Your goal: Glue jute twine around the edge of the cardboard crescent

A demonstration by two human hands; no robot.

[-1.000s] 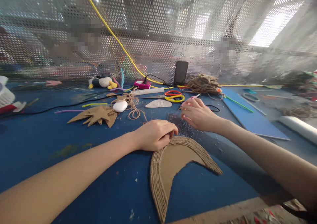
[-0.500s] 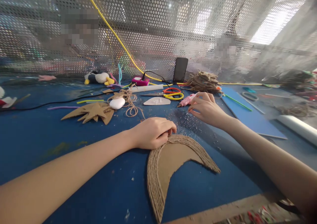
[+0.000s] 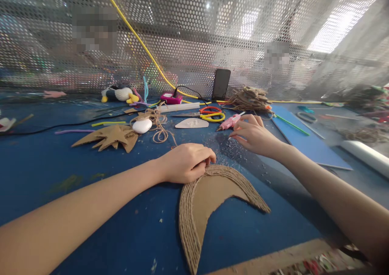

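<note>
A crescent of cardboard [image 3: 209, 198] edged with rows of wound twine lies flat on the blue table [image 3: 60, 165] in front of me. My left hand [image 3: 188, 163] rests closed on its top curve, fingers curled and pressing the twine edge. My right hand [image 3: 255, 136] is further back and to the right, fingers stretched out low over the table. Its fingertips are right beside a pink glue gun [image 3: 229, 121] that lies on the table. I see nothing held in the right hand.
Behind the hands lie red and yellow scissors [image 3: 212, 114], a white flat piece [image 3: 192, 123], loose twine [image 3: 159, 129], a white oval stone [image 3: 142, 125] and cardboard cut-outs [image 3: 109, 136]. A phone [image 3: 221, 84] leans on the perforated screen beside a twine pile [image 3: 249, 98]. A blue sheet [image 3: 306, 145] lies right.
My right hand reached back and right and set the pink glue gun down on the table; its fingers now lie beside it. My left hand stayed on the crescent.
</note>
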